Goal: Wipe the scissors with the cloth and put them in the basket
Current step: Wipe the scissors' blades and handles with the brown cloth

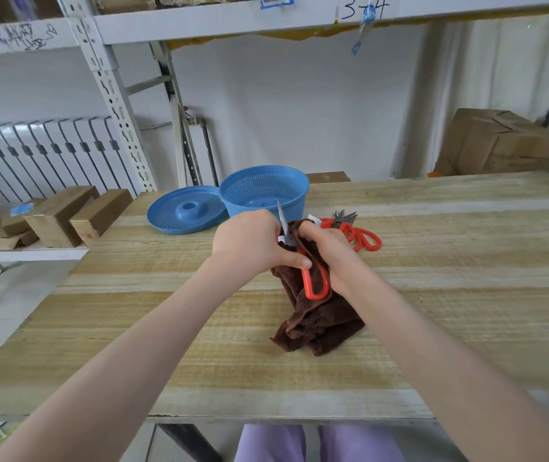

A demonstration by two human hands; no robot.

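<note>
Centrally, item one: left hand, fingers curled round the middle of the scissors, thumb laid across near the pivot, gripping firmly. Item two: right hand, fingers bent and closed on a brown cloth, which is drawn up over the forefinger and bunched in the palm against the scissors. The scissors are held between both hands above the table, grey blade tip pointing up and away toward the basket, one red loop handle hanging down toward the viewer and lying against the cloth; the blades are partly covered, so whether they are parted cannot be told. The loose lower part of the cloth hangs down and rests crumpled on the table, nearer the viewer. Item three: other scissors, red-handled, lying flat on the table just beyond the right hand, apart from it. Item four: blue perforated basket, upright, beyond the left hand; nothing can be made out inside it. Item five: blue perforated lid, lying just left of the basket, touching it. Surroundings: wooden blocks on a lower ledge at far left, a white radiator behind them, a cardboard box at far right.
</note>
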